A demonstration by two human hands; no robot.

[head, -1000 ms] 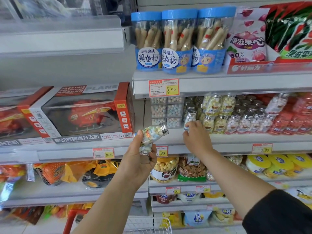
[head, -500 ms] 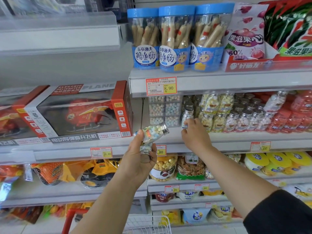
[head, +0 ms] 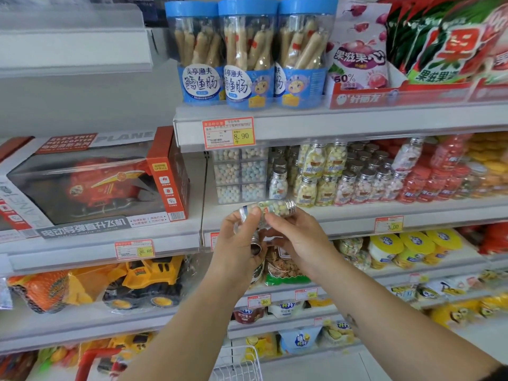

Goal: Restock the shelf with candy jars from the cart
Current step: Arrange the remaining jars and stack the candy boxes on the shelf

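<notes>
The right hand has come back from the shelf to the candy jar, which lies on its side just in front of that shelf, cap to the right. Its thumb and fingers pinch the jar near the cap; the left hand grips the base and curls round a second jar below. The left grip should ease only once the pinch is firm. Fingers hide the second jar's body, and the frame edge cuts off the cart.
</notes>
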